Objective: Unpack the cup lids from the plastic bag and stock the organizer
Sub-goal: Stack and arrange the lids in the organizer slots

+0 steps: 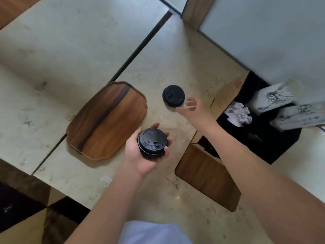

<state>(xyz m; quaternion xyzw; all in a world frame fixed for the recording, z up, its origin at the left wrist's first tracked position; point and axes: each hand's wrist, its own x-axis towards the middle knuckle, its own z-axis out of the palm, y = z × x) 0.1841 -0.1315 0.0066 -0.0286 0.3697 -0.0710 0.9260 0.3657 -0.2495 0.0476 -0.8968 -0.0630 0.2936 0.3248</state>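
Observation:
My left hand (140, 155) cups a short stack of black cup lids (152, 142) above the pale stone counter (158, 59), top side up. A second small stack of black lids (173, 96) lies on the counter beyond it. My right hand (195, 110) hovers just right of that stack with fingers spread and nothing in it; the fingertips are blurred. No plastic bag shows, apart from faint clear scraps (106, 179) on the counter near my left forearm. I cannot make out an organizer.
A dark wooden tray (107, 120) lies left of the lids. To the right a black-lined opening (260, 131) in the counter holds crumpled paper (237, 113) and printed paper cups (274, 97). A wooden flap (207, 175) sits by it.

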